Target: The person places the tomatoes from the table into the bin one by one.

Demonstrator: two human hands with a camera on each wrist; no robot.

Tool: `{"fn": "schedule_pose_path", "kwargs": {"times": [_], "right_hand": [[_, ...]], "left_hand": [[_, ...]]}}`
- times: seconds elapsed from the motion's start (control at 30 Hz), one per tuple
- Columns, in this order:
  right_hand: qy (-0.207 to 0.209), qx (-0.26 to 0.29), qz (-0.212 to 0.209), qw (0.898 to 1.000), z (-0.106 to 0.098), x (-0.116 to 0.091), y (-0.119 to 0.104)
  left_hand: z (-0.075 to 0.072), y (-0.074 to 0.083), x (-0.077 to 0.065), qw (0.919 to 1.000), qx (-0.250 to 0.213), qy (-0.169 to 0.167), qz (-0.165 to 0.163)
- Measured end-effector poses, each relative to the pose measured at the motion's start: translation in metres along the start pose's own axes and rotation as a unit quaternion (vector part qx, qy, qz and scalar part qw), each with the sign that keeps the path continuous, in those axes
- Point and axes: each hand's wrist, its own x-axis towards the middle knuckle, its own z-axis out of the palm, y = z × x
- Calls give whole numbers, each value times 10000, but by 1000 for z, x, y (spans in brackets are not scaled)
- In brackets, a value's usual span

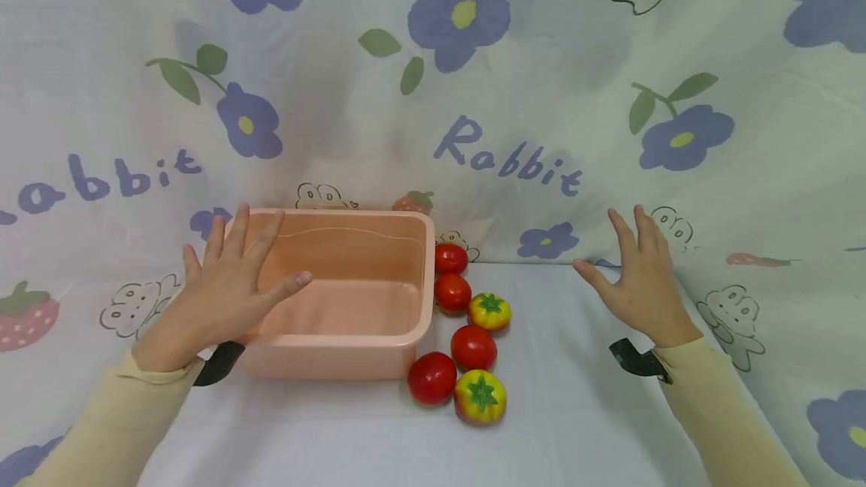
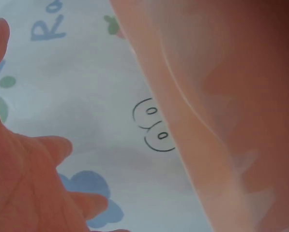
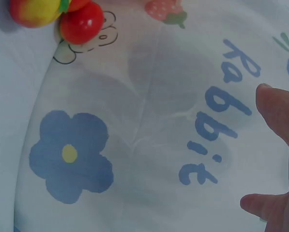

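Fruits, six of them, sit in a bunch on the white worktop. They are just beside the right side of one pink box. Four are red fruits, round and shiny. Two are yellow fruits, with a bit of red low down and a green star shape on top. Far away from the person there are two reds, one behind the other. Next comes a yellow one, then a red one, and closest are a red and a yellow side by side.

The box has a wide top with no lid on it, so you can see down inside.

There are two hands. The left hand is up by the left end of the box, and its five fingers are spread wide and let go. The right hand is up too, well apart from the fruits, with its fingers stretched out and let go. Each wrist has one black band, and both sleeves are cream. Behind everything hangs a pale sheet with blue flowers and "Rabbit" written twice, the left one cut off.
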Motion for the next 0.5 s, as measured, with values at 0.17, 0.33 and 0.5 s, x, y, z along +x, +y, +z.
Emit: {"fn": "schedule_pose_path", "kwargs": {"times": [0.17,0.33,0.5], "right_hand": [[-89,-86,96,9999,2,-2,-1],[-244,-126,171,9995,6,-5,-2],[-235,-62,199,9995,9,-8,-3]], "left_hand": [[0,1,-3,10000,12,-75,-37],[1,-1,-9,10000,31,-17,-62],[-1,-6,-12,9999,30,89,-66]]}}
